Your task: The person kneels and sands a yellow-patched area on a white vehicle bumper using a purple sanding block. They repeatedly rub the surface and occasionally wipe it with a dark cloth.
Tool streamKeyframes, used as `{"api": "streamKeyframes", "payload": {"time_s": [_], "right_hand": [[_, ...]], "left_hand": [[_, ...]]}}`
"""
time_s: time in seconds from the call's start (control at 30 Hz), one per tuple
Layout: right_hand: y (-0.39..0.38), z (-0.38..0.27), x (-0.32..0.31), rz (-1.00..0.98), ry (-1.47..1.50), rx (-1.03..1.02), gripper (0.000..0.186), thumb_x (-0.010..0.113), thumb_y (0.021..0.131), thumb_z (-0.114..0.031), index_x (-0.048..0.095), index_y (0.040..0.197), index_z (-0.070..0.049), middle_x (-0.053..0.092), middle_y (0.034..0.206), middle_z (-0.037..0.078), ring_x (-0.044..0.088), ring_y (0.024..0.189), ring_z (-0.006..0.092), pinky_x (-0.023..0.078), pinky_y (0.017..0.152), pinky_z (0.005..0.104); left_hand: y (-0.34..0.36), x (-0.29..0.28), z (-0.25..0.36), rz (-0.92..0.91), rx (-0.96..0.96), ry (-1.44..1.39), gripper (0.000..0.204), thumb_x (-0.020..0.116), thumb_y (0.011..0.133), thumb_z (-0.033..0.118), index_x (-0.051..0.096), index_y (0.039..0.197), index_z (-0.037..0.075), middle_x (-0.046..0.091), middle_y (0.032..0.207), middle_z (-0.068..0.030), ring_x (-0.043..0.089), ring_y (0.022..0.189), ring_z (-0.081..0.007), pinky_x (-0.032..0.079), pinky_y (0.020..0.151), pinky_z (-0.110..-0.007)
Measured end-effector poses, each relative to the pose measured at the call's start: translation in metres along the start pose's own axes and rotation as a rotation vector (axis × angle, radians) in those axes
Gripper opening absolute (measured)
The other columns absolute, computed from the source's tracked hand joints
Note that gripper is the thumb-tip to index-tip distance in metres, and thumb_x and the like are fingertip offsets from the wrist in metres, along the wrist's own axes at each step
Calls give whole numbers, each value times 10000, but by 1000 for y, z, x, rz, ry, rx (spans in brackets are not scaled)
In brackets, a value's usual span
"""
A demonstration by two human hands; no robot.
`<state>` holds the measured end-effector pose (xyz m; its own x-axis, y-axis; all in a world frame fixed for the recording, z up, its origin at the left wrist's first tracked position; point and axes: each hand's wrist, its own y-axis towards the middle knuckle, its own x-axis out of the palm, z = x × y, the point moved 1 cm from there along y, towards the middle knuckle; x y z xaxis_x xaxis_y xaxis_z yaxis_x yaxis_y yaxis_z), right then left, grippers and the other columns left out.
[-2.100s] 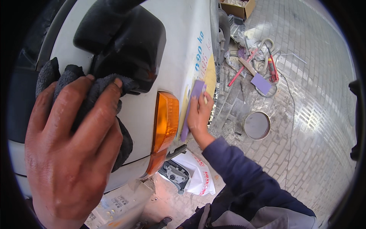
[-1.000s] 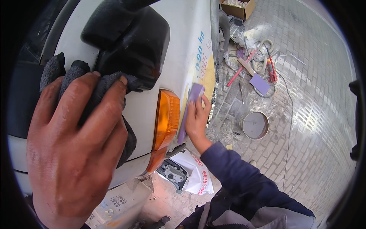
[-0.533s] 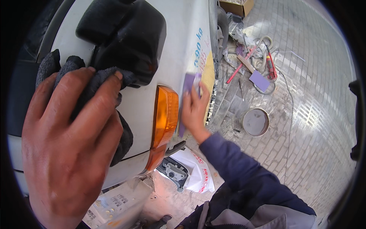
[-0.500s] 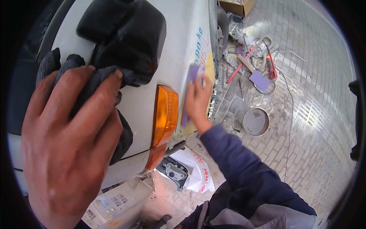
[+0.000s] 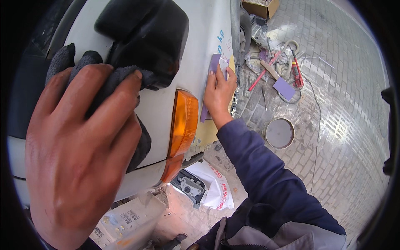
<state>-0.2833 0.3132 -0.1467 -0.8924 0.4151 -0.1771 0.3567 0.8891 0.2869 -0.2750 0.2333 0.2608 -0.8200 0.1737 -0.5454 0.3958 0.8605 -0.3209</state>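
My left hand (image 5: pixel 83 154) is closed over a bunched dark grey cloth (image 5: pixel 143 146), beside the black side mirror (image 5: pixel 143 41) of a white vehicle (image 5: pixel 154 108). My right hand (image 5: pixel 220 93) presses a long purple sheet of sandpaper (image 5: pixel 215 62) flat against the side panel. A pale piece shows at the fingertips. Under and beside it the panel has a yellowish patch (image 5: pixel 204 135), and blue lettering is just above. The orange corner lamp (image 5: pixel 183 123) lies between my two hands.
On the brick paving (image 5: pixel 333 158) at right stand a round tin (image 5: pixel 280 133) of grey liquid, a purple piece (image 5: pixel 284 88) by a wooden handle, a red tool (image 5: pixel 296 75) and a hose. A cardboard box (image 5: pixel 261 7) is far off. Nearer lie a white bag (image 5: pixel 214 183) and a carton (image 5: pixel 129 221).
My right hand has slid farther up along the panel with the sandpaper. The view has shifted slightly, and the left hand stays on the cloth.
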Motion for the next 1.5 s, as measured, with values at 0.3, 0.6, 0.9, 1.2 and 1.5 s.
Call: {"api": "streamKeyframes", "payload": {"time_s": [0.3,0.6,0.9,1.2,1.5], "right_hand": [[-24,-7,-10,-64,40,32,423,703,1050,-132,725,1457,-17,511,1525,364,454,1455,524,370,1231,571],[-68,-27,-39,-169,133,93,411,706,1055,-151,734,1447,-32,516,1514,360,465,1441,528,388,1210,567],[-40,-23,-26,-98,41,15,403,715,1052,-154,735,1426,-6,518,1520,367,452,1466,528,379,1220,578],[12,-16,-7,-48,-70,41,443,698,1055,-143,710,1491,-62,506,1519,374,487,1400,535,397,1180,572],[-55,-29,-36,-87,40,-31,409,743,1021,-116,743,1421,-27,489,1540,368,475,1431,542,379,1198,582]], "left_hand": [[-1,-1,-1,9,-5,-27,168,845,809,29,779,962,9,715,1436,-116,649,1386,-354,526,1196,-561],[-5,5,0,33,12,22,215,870,776,22,789,975,11,726,1416,-112,659,1375,-348,532,1197,-546],[-5,4,0,34,7,7,219,864,783,-3,797,991,15,726,1421,-118,668,1369,-350,534,1195,-542],[-5,7,-3,40,36,24,217,850,796,5,803,1007,16,712,1445,-116,654,1389,-346,533,1198,-533],[-6,8,-3,36,42,29,184,846,821,17,797,998,18,713,1447,-111,654,1385,-340,531,1207,-515]]}}
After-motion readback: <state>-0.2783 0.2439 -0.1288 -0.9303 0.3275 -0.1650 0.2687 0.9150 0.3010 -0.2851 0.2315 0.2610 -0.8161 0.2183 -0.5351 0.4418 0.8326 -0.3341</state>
